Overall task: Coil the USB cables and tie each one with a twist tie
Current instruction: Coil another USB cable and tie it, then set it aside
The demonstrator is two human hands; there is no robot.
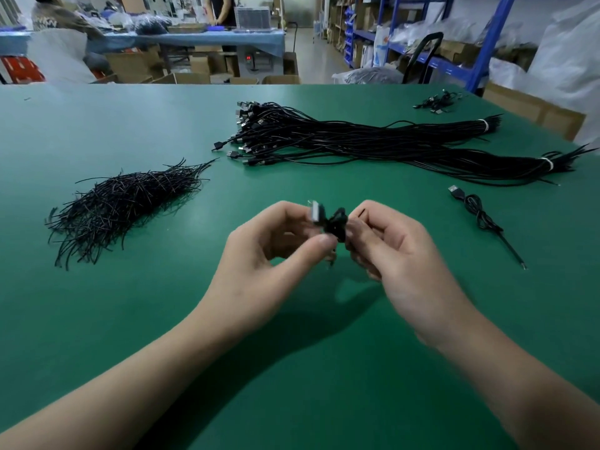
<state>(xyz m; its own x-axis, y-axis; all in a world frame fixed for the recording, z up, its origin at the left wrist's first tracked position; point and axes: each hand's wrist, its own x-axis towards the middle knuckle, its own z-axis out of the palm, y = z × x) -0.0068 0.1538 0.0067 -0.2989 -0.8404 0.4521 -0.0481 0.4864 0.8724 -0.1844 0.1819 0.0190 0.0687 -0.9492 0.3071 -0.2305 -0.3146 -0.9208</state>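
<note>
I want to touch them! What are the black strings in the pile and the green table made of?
Twist ties: probably thin wire in black plastic; they lie kinked, with faint glints. Table: seemingly a smooth green rubber or vinyl mat, softly shiny.

two hands, two cable bundles

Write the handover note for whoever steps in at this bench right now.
Hands: left hand and right hand both pinch one small coiled cable above the green table; its tie is too blurred to judge.
Twist ties: piled at left.
Single cable: looped, lying at right.
Left to do: the banded bundles of straight cables behind, nearly the whole job.
</note>
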